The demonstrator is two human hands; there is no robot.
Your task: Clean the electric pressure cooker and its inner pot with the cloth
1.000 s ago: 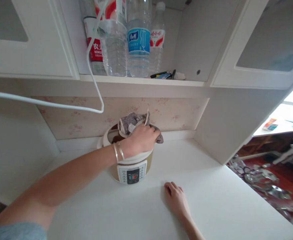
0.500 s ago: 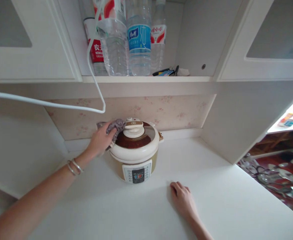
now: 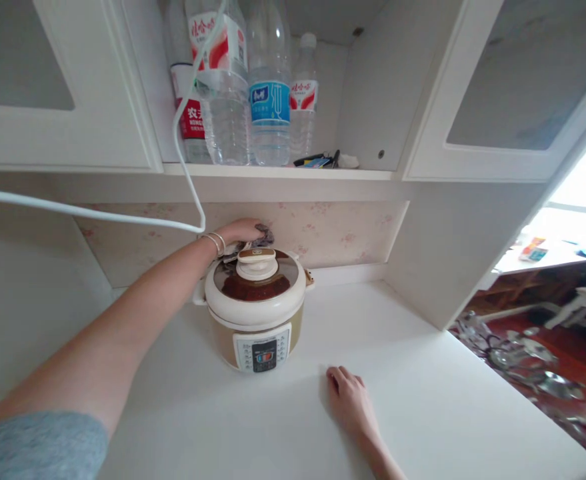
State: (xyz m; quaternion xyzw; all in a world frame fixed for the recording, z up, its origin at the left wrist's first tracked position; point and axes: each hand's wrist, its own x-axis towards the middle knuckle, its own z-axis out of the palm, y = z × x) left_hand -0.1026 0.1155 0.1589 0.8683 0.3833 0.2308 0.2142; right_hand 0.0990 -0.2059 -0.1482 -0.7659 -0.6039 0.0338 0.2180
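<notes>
A cream and gold electric pressure cooker [image 3: 255,310] stands on the white counter [image 3: 283,420], its brown-topped lid in place and its control panel facing me. My left hand [image 3: 244,231] reaches over the lid's left side to the rear of the cooker. It grips a crumpled greyish-purple cloth [image 3: 265,235], part of which lies at the back edge of the lid. The lid hides the lower part of that cloth. To the right in front of the cooker, my right hand [image 3: 349,397] rests on the counter with its fingers curled in and nothing visible in them.
Overhead, an open cabinet shelf [image 3: 273,172] holds several plastic bottles [image 3: 269,110] and small items. A white cable [image 3: 185,160] hangs down in front at left. A white side panel [image 3: 417,247] bounds the counter on the right; metal cookware [image 3: 523,357] lies low beyond it.
My left hand has moved with the cloth from the lid's left side to behind the lid, reaching farther in. The right hand stays on the counter. My view has shifted slightly right.
</notes>
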